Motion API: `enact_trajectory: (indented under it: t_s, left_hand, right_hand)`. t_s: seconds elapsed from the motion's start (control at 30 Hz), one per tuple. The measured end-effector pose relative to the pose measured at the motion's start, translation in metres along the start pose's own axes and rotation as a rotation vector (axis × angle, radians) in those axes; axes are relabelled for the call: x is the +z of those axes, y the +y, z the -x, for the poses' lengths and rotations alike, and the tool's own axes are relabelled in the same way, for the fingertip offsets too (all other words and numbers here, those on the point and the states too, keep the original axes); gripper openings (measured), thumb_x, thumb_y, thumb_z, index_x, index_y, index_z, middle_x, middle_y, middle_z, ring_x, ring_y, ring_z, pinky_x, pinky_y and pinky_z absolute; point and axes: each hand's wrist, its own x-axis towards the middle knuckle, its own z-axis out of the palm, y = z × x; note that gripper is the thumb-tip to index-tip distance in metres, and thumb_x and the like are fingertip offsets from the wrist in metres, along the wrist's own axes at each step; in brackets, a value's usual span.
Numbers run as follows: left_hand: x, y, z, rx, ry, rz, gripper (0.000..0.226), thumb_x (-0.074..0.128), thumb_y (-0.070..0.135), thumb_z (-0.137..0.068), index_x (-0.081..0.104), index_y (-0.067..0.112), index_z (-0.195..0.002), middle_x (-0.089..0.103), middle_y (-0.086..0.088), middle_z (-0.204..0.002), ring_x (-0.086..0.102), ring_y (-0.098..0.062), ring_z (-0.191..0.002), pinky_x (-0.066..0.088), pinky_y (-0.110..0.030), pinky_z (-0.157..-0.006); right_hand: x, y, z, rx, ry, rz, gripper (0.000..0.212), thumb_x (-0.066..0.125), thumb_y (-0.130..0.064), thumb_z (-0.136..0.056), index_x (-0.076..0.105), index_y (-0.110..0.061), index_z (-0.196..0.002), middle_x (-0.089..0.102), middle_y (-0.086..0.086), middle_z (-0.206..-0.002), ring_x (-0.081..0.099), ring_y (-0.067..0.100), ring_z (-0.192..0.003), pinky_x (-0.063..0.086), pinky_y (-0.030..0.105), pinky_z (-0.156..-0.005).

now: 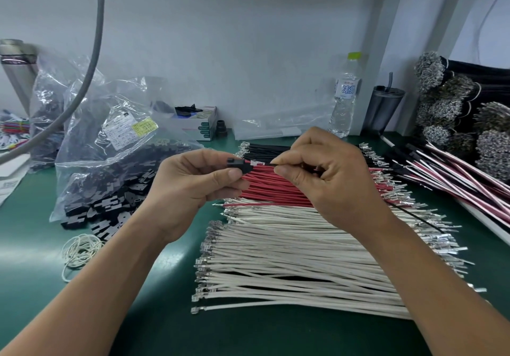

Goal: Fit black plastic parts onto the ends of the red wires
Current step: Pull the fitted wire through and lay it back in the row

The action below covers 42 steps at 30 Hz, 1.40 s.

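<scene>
My left hand [190, 182] pinches a small black plastic part [236, 163] between thumb and fingers, held above the wire piles. My right hand [325, 173] pinches a thin wire [262, 164] whose end meets the black part; the wire looks red near the part and dark at my fingertips. Below both hands lies a pile of red wires [273, 193] with metal terminals. A clear plastic bag [110, 162] at the left holds many more black plastic parts, some spilling out at its mouth [99, 217].
White wires [289, 259] lie spread in front of the red ones, black wires [265, 148] behind. Bundled pink-and-black harnesses [455, 179] sit at the right. A water bottle [345, 99], a dark tumbler [383, 107], a box [198, 124] and rubber bands [80, 251] stand around on the green mat.
</scene>
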Motion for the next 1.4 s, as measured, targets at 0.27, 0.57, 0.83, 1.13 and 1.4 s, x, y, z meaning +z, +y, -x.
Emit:
enact_trajectory:
  t_s: [0.27,0.57,0.83,1.13,1.4]
  left_hand:
    - [-0.003,-0.001,-0.001,0.009,-0.014,0.000,0.041,0.096,0.026,-0.057,0.082,0.011,-0.092,0.079,-0.017,-0.086,0.077,-0.025,-0.074,0.065,-0.035,-0.071]
    - [-0.003,0.000,0.000,0.004,0.002,-0.033,0.029,0.088,0.018,-0.061,0.082,0.012,-0.088,0.078,-0.015,-0.083,0.076,-0.023,-0.071,0.065,-0.035,-0.071]
    - [-0.003,-0.001,0.001,0.043,-0.062,-0.057,0.049,0.102,0.039,-0.049,0.084,0.018,-0.089,0.080,-0.014,-0.089,0.078,-0.023,-0.078,0.064,-0.032,-0.074]
    - [-0.002,-0.004,0.001,0.075,-0.067,-0.061,0.038,0.099,0.028,-0.054,0.084,0.017,-0.088,0.080,-0.014,-0.091,0.078,-0.024,-0.079,0.063,-0.031,-0.074]
    - [0.005,-0.008,0.002,0.126,-0.035,-0.211,0.021,0.087,0.011,-0.065,0.084,0.015,-0.085,0.080,-0.015,-0.087,0.078,-0.027,-0.076,0.064,-0.031,-0.074]
  right_hand:
    - [-0.001,-0.001,0.000,-0.017,0.034,-0.019,0.010,0.080,-0.012,-0.084,0.080,-0.018,-0.092,0.059,-0.008,-0.082,0.058,0.013,-0.073,0.041,0.014,-0.066]
    - [0.000,0.000,0.001,-0.013,0.040,0.004,0.009,0.080,-0.013,-0.085,0.080,-0.019,-0.092,0.060,-0.008,-0.082,0.059,0.011,-0.073,0.041,0.014,-0.066]
    - [0.000,0.003,0.001,0.032,-0.001,0.079,0.007,0.072,-0.019,-0.091,0.078,-0.019,-0.093,0.059,-0.012,-0.083,0.059,0.013,-0.076,0.050,0.037,-0.067]
    - [0.000,-0.003,0.000,-0.028,-0.076,0.224,0.006,0.074,-0.024,-0.089,0.079,-0.025,-0.094,0.053,-0.020,-0.081,0.055,0.003,-0.073,0.046,0.029,-0.068]
    - [0.011,-0.005,0.002,-0.009,-0.114,0.210,0.008,0.071,-0.022,-0.091,0.078,-0.020,-0.093,0.053,-0.016,-0.082,0.053,0.005,-0.073,0.046,0.032,-0.066]
